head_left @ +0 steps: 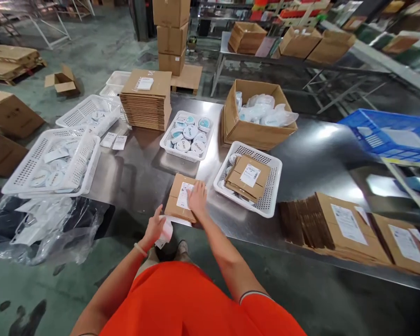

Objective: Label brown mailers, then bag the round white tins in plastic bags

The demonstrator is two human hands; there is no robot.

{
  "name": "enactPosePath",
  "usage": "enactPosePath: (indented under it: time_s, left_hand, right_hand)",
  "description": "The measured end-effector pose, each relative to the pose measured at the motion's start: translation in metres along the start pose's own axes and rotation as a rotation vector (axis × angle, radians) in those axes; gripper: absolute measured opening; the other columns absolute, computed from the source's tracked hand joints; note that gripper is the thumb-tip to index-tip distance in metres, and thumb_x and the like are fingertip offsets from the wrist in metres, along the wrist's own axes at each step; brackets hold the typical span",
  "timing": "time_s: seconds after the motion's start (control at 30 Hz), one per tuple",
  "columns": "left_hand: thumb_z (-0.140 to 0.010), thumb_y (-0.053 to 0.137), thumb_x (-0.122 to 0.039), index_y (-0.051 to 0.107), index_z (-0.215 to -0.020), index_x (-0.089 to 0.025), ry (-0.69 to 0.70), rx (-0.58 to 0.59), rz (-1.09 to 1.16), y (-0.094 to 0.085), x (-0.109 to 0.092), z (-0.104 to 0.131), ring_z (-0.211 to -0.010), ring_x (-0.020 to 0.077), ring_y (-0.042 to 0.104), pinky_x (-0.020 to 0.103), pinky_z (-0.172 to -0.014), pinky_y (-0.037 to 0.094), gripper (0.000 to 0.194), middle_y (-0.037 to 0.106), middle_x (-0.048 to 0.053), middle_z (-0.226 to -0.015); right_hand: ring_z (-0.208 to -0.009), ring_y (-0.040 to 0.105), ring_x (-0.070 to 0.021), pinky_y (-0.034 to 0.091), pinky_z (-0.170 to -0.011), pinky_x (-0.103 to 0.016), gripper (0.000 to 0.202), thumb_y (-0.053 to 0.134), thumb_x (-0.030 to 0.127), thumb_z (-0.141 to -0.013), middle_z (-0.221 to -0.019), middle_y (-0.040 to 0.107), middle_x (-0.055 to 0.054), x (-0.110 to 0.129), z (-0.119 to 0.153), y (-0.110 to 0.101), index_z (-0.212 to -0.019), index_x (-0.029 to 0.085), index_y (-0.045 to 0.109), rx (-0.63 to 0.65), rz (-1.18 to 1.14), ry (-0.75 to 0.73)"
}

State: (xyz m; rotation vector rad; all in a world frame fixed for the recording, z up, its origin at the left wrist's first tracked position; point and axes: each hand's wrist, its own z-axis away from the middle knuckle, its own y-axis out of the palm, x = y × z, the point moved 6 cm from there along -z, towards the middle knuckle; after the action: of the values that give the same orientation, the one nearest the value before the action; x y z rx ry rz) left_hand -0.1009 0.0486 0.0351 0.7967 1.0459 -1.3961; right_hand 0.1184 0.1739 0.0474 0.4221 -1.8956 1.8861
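In front of me on the metal table lies a small stack of flat folded cardboard boxes (173, 205), the top one bearing a white printed label (184, 196). My right hand (198, 198) rests on the top box at the label's right edge, palm down with fingers stretched out. At the table's front edge, just left of the stack, my left hand (154, 228) holds a strip of white labels (165, 234) hanging below it; its index finger points up. To the right, a white basket (272, 186) contains more folded, labelled boxes (248, 175).
A white basket of round tins (189, 135) stands behind the stack. Flat cardboard (145, 107) is piled at back left, beside white baskets (24, 163). An open carton (243, 121) holds plastic bags. Labelled flat boxes (350, 228) lie at right.
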Motion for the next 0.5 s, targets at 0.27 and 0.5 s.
enactPosePath:
  time_s: [0.27,0.5]
  left_hand:
    - [-0.073,0.078,-0.011,0.075,-0.13,-0.018,-0.045,-0.089,0.008,0.018,-0.017,-0.015,-0.098,0.03,0.075,0.033,-0.088,0.052,0.057,0.082,0.01,-0.092]
    - [-0.075,0.079,-0.023,0.077,-0.128,-0.017,0.01,0.061,-0.008,0.036,-0.029,-0.005,-0.088,0.027,0.073,0.035,-0.087,0.056,0.054,0.081,0.007,-0.087]
  right_hand:
    - [-0.133,0.056,-0.0409,0.044,-0.112,-0.057,0.035,0.051,0.038,-0.094,-0.131,0.066,-0.025,-0.072,0.053,-0.003,-0.114,0.018,0.072,-0.131,-0.162,0.26]
    - [-0.122,0.062,-0.0354,0.049,-0.106,-0.05,0.047,0.053,0.036,-0.088,-0.129,0.069,-0.019,-0.066,0.056,-0.03,-0.13,0.018,0.064,-0.133,-0.324,0.337]
